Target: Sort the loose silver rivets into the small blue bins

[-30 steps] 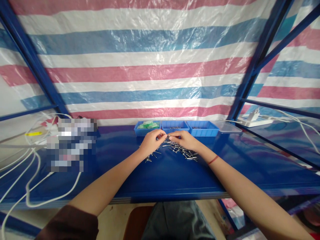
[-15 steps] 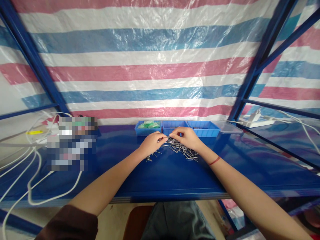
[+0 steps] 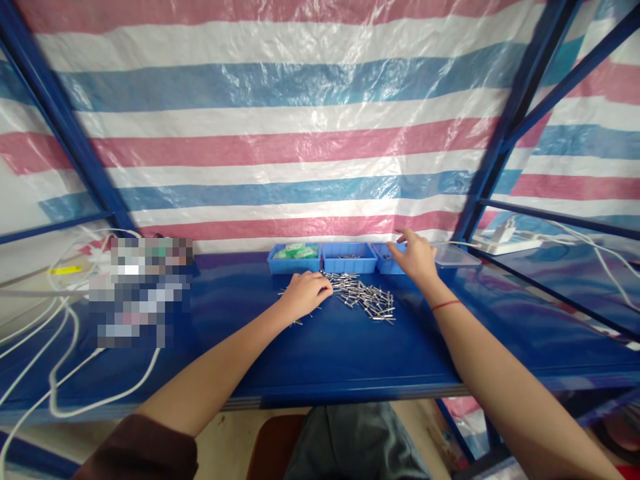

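Observation:
My left hand (image 3: 307,294) is low over the table at the left end of a pile of silver blind rivets (image 3: 367,299). Its fingers are curled together, and whatever they may hold is hidden. A few loose rivets (image 3: 297,323) lie beside and under this hand. My right hand (image 3: 418,256) is raised over the right blue bin (image 3: 387,263), thumb and fingers apart, with nothing visible between them. That bin is partly covered by the hand. In the middle blue bin (image 3: 349,265) lie some rivets, while the left blue bin (image 3: 293,267) contains green-and-white packets (image 3: 296,251).
A clear plastic lid (image 3: 459,256) lies right of the bins on the blue table (image 3: 320,363). White cables (image 3: 75,353) and blurred-out items (image 3: 145,287) occupy the left side. A white power strip (image 3: 515,245) is at the right; striped sheeting (image 3: 280,133) hangs behind.
My right hand has left the pile, moved right and up over the right bin, and spread its fingers. My left hand stays by the pile, slightly lower, its fingers more curled.

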Tool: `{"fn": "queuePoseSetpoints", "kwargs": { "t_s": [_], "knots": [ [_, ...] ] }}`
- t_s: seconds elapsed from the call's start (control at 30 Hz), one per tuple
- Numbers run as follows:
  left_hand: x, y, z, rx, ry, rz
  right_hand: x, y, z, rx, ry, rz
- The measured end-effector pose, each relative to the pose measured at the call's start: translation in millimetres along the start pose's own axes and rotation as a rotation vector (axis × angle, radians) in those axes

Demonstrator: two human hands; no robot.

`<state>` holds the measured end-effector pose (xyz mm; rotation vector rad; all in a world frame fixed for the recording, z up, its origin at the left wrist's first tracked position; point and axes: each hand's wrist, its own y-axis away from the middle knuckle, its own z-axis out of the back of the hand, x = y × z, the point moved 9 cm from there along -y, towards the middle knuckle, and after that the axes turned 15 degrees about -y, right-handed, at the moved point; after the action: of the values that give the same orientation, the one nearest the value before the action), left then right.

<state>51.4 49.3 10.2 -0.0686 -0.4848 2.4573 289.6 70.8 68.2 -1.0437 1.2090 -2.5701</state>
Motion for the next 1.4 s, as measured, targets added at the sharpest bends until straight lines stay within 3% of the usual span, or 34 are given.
{"fn": "queuePoseSetpoints", "kwargs": {
  "t_s": [0.07, 0.2, 0.3, 0.53, 0.73, 0.97, 1.1, 1.23, 1.3, 1.4],
  "knots": [
    [5.1, -1.6, 1.2, -0.034, 0.083, 0.050, 15.9, 3.8, -14.3, 0.112, -0.128, 0.044],
    [13.8, -5.3, 4.1, -0.114, 0.338, 0.106, 63.0, 28.9, -58.5, 0.515, -0.410, 0.136],
    [17.2, -7.4, 4.6, -0.142, 0.451, 0.123, 86.3, 45.3, -72.5, 0.616, -0.533, 0.153],
    [11.2, -8.8, 5.6, -0.131, 0.606, 0.082, 93.7, 49.6, -76.3, 0.593, -0.727, 0.095],
    [8.6, -7.7, 3.7, -0.114, 0.629, 0.104, 93.9, 48.4, -74.5, 0.488, -0.722, 0.123],
    [23.4, -5.1, 11.6, -0.278, 0.588, 0.200, 111.6, 52.8, -61.3, 0.441, -0.668, 0.317],
    [29.5, -3.6, 14.0, -0.330, 0.601, 0.241, 112.5, 53.9, -62.3, 0.463, -0.590, 0.356],
    [27.4, -4.2, 13.5, -0.302, 0.577, 0.237, 97.6, 49.5, -73.1, 0.520, -0.519, 0.234],
    [24.8, -3.9, 16.7, -0.278, 0.514, 0.220, 81.8, 38.8, -67.4, 0.441, -0.493, 0.147],
    [16.9, -3.6, 25.7, -0.210, 0.314, 0.122, 47.2, 18.2, -41.6, 0.212, -0.359, 0.029]
  ]
}}
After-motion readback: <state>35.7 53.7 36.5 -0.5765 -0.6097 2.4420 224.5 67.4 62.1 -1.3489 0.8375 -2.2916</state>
